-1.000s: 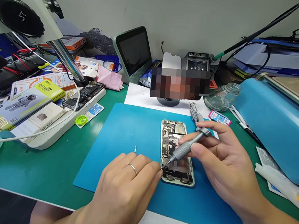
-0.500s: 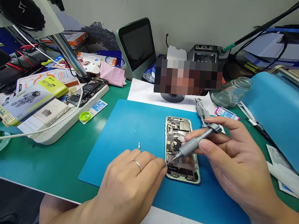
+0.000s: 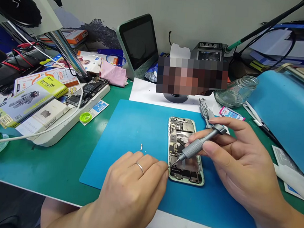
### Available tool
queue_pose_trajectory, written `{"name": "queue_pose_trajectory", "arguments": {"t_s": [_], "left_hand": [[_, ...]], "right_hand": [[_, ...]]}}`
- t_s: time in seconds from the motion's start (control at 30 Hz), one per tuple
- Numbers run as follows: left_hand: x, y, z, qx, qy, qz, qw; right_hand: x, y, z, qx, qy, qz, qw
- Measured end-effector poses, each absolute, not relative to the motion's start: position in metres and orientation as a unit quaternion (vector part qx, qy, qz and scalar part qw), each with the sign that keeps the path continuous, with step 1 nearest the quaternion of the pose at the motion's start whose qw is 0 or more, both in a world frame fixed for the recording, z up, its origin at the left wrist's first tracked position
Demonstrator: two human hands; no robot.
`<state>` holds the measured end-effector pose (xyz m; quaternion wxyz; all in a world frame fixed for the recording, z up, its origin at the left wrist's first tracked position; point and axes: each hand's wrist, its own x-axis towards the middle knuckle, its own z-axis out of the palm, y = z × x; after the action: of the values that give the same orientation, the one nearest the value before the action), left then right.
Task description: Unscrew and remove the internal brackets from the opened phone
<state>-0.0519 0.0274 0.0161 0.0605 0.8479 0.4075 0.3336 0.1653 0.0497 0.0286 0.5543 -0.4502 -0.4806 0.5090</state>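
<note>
An opened smartphone lies face up on the blue mat, its circuit board and inner parts bare. My right hand grips a grey metal screwdriver, tilted so the tip points down at the phone's lower left edge. Beside that tip, my left hand has its fingers curled and pressed together against the phone's left side; what they pinch, if anything, is hidden. Left of the phone, a small metal piece rests on the mat. More grey screwdrivers stand behind the phone.
A glass jar leans at the back right, near a blue rolled surface. At the left, battery boxes and a white power strip crowd the table, with a white cable across them. A smart display stands behind.
The view has shifted slightly. Both hands, the screwdriver and the phone keep nearly the same positions, with the screwdriver tip still by the left fingertips.
</note>
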Motion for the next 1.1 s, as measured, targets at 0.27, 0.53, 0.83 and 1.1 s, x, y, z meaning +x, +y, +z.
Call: {"name": "queue_pose_trajectory", "arguments": {"t_s": [0.27,0.53,0.83,1.1], "left_hand": [[-0.0527,0.0269,0.0168,0.847,0.409,0.336,0.055],[-0.0521,0.0278,0.0169,0.848,0.41,0.333,0.049],[-0.0524,0.0281,0.0167,0.849,0.403,0.337,0.047],[-0.0513,0.0284,0.0162,0.848,0.405,0.338,0.043]], "right_hand": [[0.1637,0.0491,0.0348,-0.45,-0.472,0.518,0.553],[0.1651,0.048,0.0332,-0.449,-0.473,0.526,0.546],[0.1648,0.0487,0.0329,-0.447,-0.473,0.524,0.55],[0.164,0.05,0.0329,-0.455,-0.472,0.516,0.551]]}}
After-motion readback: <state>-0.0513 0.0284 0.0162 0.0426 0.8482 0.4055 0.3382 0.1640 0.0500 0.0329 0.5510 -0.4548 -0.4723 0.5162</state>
